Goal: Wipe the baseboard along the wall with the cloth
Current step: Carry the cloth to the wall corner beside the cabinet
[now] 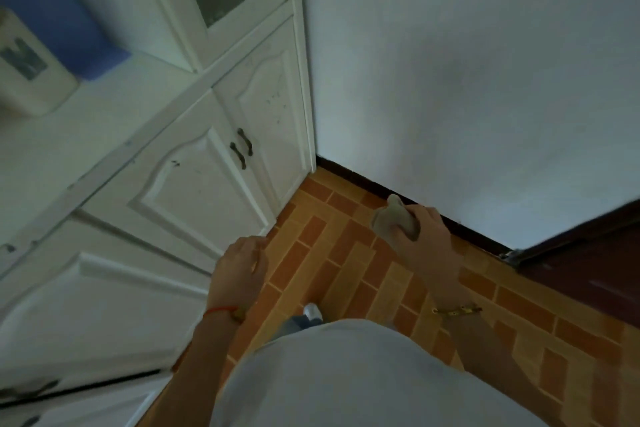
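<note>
Nearby, label (23, 59) seemingly unreadable.

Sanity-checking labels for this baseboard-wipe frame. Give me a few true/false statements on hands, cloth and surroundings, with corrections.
1. The right hand grips the cloth. True.
2. The left hand holds a second cloth. False: it holds nothing, fingers loosely curled near the cabinet.
3. The baseboard is white like the wall. False: it is a dark strip under the white wall.
4. The cloth sits close to the baseboard, by the wall. True.
5. The floor is grey carpet. False: it is orange and brown brick-pattern tile.
6. A white cabinet with two dark door handles stands left of the wall corner. True.
</note>
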Demonstrator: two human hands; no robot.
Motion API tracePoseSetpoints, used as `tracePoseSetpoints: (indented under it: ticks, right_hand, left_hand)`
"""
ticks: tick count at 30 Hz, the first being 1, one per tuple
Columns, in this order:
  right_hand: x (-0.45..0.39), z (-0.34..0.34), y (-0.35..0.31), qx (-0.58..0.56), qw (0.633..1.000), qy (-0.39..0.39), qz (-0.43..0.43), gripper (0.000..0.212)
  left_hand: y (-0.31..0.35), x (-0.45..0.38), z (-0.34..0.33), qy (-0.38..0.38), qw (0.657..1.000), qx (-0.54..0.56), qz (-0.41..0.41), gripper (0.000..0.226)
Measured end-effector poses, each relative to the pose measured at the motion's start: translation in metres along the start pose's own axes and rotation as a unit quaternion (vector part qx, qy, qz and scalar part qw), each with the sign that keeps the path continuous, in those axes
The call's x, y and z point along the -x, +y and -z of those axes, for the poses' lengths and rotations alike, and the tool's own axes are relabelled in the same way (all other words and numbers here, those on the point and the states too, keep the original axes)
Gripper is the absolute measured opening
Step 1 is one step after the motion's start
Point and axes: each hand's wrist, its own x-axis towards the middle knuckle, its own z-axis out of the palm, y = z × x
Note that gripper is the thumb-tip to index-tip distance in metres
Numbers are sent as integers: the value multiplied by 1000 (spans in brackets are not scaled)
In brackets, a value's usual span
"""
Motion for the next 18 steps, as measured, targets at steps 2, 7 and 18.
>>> tracePoseSetpoints:
  ticks: [2,7,18]
  right_hand:
    - [-20,-10,-11,-1,1000,7,0,29]
    - [-72,-34,-24,16,999,25,-26,28]
    - [-195,-83,-16,12,994,35,-105,29]
  left_hand:
    - [-3,-31,14,-12,1000,-6,-15,42]
    - [-10,-113,29,-23,999,-5,-47,26]
    - [15,-279,11,-73,993,-4,-94,25]
